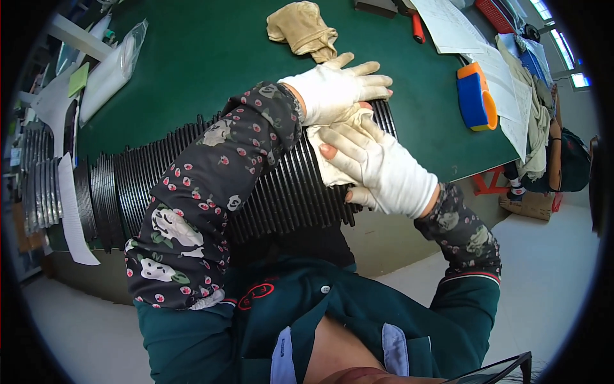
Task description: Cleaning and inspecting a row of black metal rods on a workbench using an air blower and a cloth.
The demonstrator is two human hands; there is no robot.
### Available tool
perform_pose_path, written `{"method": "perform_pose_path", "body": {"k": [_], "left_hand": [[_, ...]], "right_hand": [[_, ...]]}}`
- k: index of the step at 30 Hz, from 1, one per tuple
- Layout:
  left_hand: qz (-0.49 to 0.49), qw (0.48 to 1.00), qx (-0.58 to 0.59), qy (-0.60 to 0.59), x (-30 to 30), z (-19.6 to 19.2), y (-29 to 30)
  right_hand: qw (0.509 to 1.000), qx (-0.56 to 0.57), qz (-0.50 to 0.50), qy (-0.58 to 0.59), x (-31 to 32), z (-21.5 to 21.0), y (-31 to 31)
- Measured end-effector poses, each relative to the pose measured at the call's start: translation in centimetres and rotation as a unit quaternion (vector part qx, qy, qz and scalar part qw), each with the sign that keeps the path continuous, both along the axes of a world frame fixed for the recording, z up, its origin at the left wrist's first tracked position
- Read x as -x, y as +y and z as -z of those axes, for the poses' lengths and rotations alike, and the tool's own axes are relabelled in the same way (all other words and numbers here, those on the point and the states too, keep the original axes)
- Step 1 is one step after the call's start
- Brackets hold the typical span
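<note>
1. While both gloved hands meet mid-frame, the right hand (384,168) pinches the left hand's (336,89) glove cuff; left fingers lie spread, so I judge gloving underway.
2. Next needs a firm tug.
3. Beneath lies a black ribbed stack (192,185).
4. Beyond, on the green table (211,57): a tan glove (302,29), papers (486,57).

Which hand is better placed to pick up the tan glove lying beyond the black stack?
Probably the left hand: it lies flat atop the black stack, nearest the tan glove. The right hand sits lower, against a white cloth at the stack's end.
</note>
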State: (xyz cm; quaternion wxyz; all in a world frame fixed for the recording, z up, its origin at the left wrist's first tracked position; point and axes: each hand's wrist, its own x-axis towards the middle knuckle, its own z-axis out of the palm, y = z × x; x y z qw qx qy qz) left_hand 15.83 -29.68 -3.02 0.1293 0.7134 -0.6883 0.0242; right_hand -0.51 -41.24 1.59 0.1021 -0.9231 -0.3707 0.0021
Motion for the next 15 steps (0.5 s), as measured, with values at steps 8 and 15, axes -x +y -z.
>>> {"method": "perform_pose_path", "body": {"k": [8,15], "left_hand": [[-0.002,1.0,-0.021,0.013,0.7,-1.1,0.2],[0.006,1.0,-0.019,0.006,0.7,-0.9,0.1]], "right_hand": [[0.99,-0.046,-0.071,0.114,1.3,-0.5,0.5],[0.977,-0.092,-0.114,0.158,2.8,0.0,1.9]]}}
